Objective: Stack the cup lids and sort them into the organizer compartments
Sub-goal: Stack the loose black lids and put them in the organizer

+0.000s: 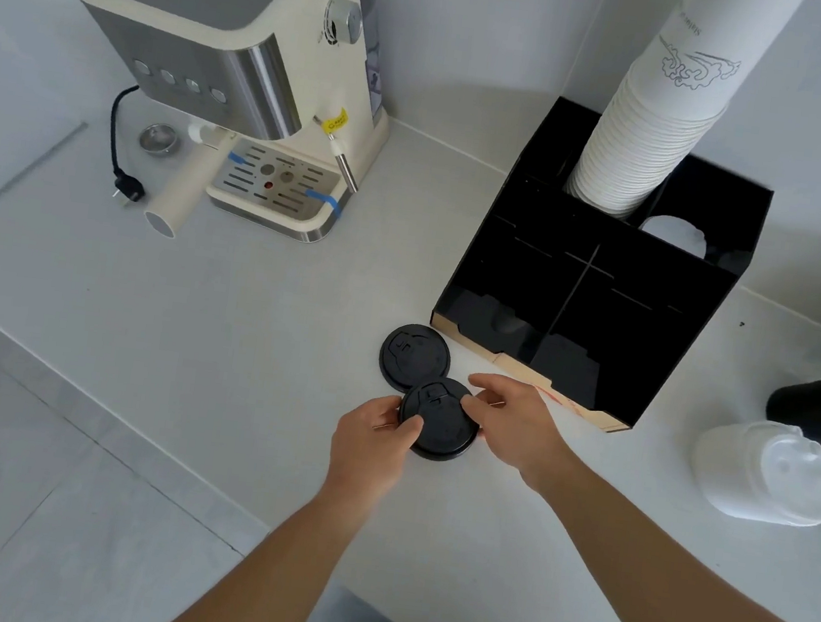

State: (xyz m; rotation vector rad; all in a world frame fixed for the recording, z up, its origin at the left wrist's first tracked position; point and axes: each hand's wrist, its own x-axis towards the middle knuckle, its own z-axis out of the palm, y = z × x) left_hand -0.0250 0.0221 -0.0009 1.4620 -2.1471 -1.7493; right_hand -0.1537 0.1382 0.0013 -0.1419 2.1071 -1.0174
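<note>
Stacking step: left hand (372, 435) and right hand (513, 421) clamp 1 lid (438, 425) at frame centre; next, seat it on the second lid (414, 358).

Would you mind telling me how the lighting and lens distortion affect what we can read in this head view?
Head view: soft, even light with faint shadows; the organizer is so dark that its compartment contents are hard to read; wide-angle bending tilts the coffee machine and paper cup stack; both hands on the black lid stack look sharp.
</note>
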